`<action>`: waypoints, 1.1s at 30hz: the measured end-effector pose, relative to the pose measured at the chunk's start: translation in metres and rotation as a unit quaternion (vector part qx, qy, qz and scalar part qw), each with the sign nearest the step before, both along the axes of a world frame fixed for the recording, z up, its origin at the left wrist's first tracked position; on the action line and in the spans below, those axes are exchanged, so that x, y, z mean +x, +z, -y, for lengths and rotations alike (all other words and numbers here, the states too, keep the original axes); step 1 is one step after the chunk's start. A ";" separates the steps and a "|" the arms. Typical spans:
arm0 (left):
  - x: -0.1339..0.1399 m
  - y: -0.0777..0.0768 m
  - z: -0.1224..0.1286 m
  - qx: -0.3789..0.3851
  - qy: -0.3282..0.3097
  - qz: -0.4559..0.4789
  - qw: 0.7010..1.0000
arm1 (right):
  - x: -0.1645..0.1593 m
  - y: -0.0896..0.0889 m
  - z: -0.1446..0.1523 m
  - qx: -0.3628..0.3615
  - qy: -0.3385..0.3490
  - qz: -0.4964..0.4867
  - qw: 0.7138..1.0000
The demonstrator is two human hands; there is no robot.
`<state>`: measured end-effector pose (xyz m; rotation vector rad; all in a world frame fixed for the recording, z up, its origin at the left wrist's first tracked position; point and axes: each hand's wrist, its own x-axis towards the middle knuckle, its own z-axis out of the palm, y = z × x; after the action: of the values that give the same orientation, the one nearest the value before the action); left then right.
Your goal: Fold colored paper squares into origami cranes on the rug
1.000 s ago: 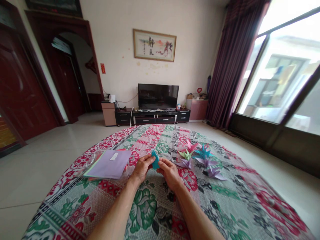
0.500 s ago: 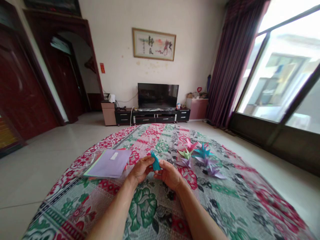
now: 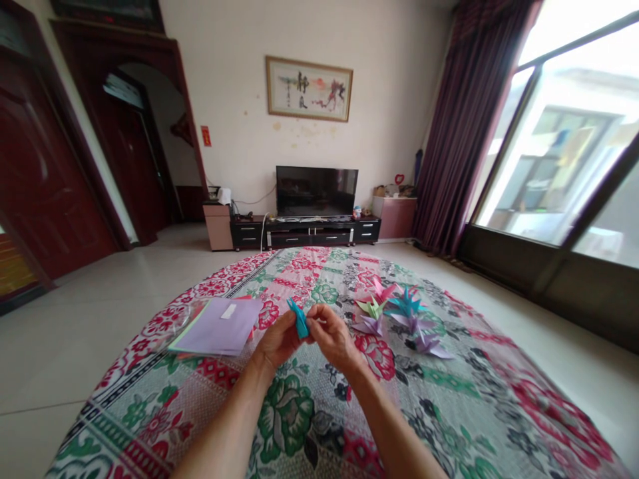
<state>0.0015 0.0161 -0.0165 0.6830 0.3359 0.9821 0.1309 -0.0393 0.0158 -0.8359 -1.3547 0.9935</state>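
Note:
A small folded piece of blue paper (image 3: 300, 322) is held between my two hands, above the middle of the table. My left hand (image 3: 279, 340) grips it from the left, its thumb against the paper. From the right, my right hand (image 3: 330, 336) pinches its edge with thumb and bent fingers. Two points stick up at the paper's upper left end. To the right lie several folded paper cranes: a green one (image 3: 372, 307), a blue one (image 3: 407, 303), a pink one (image 3: 382, 290) and purple ones (image 3: 430, 344).
A stack of coloured paper sheets (image 3: 217, 326), purple on top with a small white strip (image 3: 228, 311), lies left of my hands. A flowered cloth (image 3: 287, 419) covers the round table. Beyond stand a television (image 3: 317, 191) and a low black cabinet (image 3: 309, 234).
The blue paper has turned and shifted slightly left, and its upper end now shows two separate points. My right hand has changed its grip, its fingers bent more and raised.

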 end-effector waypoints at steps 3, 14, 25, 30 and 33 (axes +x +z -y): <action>0.001 0.002 -0.002 -0.001 0.041 -0.037 0.998 | 0.005 0.004 -0.001 0.089 -0.084 0.122 0.985; 0.008 0.018 0.004 0.193 0.148 -0.275 0.930 | 0.019 -0.005 -0.010 0.120 -0.238 0.275 0.924; 0.010 0.020 0.008 0.220 0.068 -0.275 0.933 | 0.026 -0.032 -0.012 -0.125 0.023 -0.078 0.989; 0.010 0.026 0.012 0.197 0.000 -0.252 0.948 | 0.036 -0.034 -0.006 -0.180 0.135 -0.205 0.953; 0.011 0.031 0.015 0.208 -0.031 -0.237 0.948 | 0.039 -0.033 -0.003 -0.184 0.176 -0.243 0.936</action>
<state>0.0122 0.0011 0.0148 1.3163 0.5299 0.8259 0.1701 -0.0366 -0.0170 -0.5654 -0.9127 1.6508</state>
